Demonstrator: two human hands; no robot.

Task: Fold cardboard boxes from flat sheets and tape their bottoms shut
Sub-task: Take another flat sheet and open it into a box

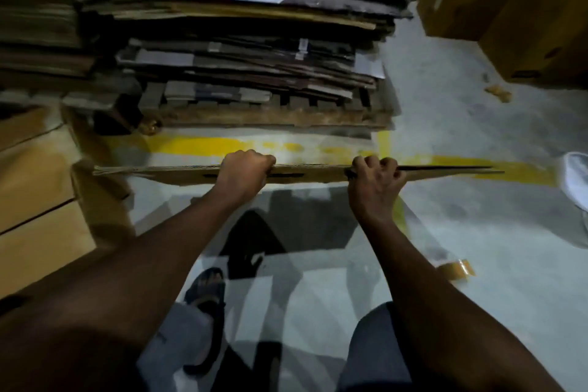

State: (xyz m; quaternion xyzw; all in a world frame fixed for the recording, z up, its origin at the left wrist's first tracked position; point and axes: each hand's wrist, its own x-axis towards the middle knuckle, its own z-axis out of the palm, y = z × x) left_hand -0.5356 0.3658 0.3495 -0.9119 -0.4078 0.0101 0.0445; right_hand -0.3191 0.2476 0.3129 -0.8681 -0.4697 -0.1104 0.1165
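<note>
A flat brown cardboard sheet [178, 172] hangs edge-on in front of me, stretching from left to right above the floor. My left hand [245, 173] is closed over its top edge near the middle. My right hand [375, 181] grips the same edge further right, where the two layers of the sheet gape slightly apart. Both arms reach forward from the bottom of the view. A roll of brown tape [458, 269] lies on the floor at the right.
A tall stack of flattened cardboard [241, 41] rests on a wooden pallet [270, 114] straight ahead. Assembled brown boxes stand at the left [35, 188] and the upper right [515, 9]. Yellow floor lines [197, 146] run under the sheet. My sandalled foot [206, 289] is below.
</note>
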